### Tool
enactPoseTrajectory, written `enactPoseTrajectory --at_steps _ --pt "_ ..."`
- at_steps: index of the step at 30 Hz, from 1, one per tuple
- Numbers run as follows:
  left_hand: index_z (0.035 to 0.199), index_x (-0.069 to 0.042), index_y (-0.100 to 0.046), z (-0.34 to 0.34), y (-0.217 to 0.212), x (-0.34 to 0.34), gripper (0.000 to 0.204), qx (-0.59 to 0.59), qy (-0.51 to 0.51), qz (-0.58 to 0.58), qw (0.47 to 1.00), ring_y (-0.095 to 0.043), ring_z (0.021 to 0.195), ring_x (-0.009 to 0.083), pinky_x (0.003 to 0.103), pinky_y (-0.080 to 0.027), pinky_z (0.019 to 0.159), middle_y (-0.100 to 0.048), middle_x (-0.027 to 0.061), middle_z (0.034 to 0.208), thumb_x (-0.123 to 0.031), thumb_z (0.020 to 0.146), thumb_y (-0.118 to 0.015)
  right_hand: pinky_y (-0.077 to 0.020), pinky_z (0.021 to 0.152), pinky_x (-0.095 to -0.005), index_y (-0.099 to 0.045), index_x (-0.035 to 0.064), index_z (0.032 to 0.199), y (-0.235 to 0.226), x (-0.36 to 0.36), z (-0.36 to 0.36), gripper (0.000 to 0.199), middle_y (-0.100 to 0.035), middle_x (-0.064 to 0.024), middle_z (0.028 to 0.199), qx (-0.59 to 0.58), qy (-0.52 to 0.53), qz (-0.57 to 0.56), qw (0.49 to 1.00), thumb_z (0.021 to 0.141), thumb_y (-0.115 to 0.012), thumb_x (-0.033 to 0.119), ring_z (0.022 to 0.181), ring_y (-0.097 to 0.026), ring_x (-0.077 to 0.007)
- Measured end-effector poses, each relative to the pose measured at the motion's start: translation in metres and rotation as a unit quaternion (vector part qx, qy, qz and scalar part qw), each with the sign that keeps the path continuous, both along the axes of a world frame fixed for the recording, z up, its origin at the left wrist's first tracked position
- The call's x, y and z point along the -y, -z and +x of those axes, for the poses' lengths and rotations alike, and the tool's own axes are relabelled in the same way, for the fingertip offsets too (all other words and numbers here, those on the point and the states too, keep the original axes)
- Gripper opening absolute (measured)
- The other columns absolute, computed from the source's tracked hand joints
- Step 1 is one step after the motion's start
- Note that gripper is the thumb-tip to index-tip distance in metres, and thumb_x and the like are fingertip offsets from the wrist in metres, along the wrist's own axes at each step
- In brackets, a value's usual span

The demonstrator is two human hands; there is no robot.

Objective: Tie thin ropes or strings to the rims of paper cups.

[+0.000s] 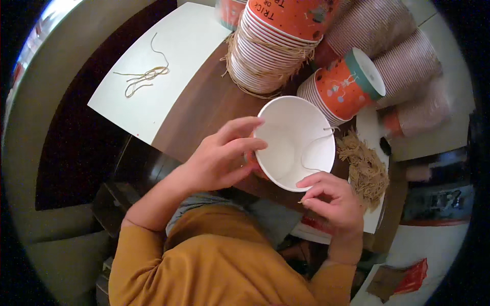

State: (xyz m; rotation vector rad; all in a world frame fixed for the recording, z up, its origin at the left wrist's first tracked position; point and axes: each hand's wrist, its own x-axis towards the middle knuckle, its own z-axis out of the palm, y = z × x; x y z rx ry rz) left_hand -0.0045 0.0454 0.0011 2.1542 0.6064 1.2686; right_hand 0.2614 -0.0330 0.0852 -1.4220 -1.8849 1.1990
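A paper bucket [279, 136], white inside and with a little orange showing outside, is tilted so that its mouth faces me. My left hand [219, 155] grips its left side, fingers at the rim and thumb below. A thin cord [304, 162] passes through the wall near the upper right rim and hangs down inside the bucket. At the lower right rim, my right hand [334, 201] is closed in a pinch, with a small tan cord end showing between thumb and fingertips. Whether this is the same cord's end cannot be made out.
A tall stack of orange buckets [265, 56] with cords around it stands behind. Beside it lies a shorter stack with a green band [342, 86]; wrapped stacks [408, 61] are farther right. Tan cords [365, 171] lie heaped at right, loose cord [145, 76] on the white board [189, 33].
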Motion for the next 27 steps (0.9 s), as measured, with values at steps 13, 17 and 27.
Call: enactPoseTrajectory --at_steps 13,17,27 --pt "0.109 -0.006 -0.061 -0.002 -0.001 -0.007 0.033 0.042 0.048 -0.071 0.995 -0.054 0.113 0.0255 0.033 -0.05 0.087 -0.049 0.0161 0.127 0.004 0.078 -0.066 -0.0415 0.059 -0.0223 -0.067 0.0015 0.083 -0.013 -0.082 -0.046 0.009 -0.058 -0.0011 0.075 0.064 -0.076 -0.077 0.992 0.08 -0.069 0.01 0.066 -0.052 -0.0077" --pt "0.109 -0.004 -0.06 -0.001 0.013 0.008 0.034 0.118 -0.043 -0.084 0.989 -0.061 0.095 0.0238 0.031 -0.054 0.077 -0.053 0.0151 0.118 0.002 0.076 -0.067 -0.0399 0.057 -0.0199 -0.067 0.0024 0.085 0.002 -0.091 -0.046 0.01 -0.056 0.0047 0.071 0.009 -0.052 -0.162 0.985 0.083 -0.069 0.012 0.064 -0.049 -0.0031" --pt "0.097 -0.003 -0.063 0.015 0.03 0.029 0.022 0.156 -0.108 -0.054 0.98 -0.063 0.076 0.0253 0.033 -0.053 0.066 -0.06 0.0116 0.09 0.0 0.075 -0.067 -0.0372 0.053 -0.0176 -0.066 0.0022 0.085 0.01 -0.092 -0.05 0.011 -0.056 0.0057 0.071 0.02 -0.052 -0.187 0.981 0.084 -0.068 0.012 0.063 -0.048 -0.0016"
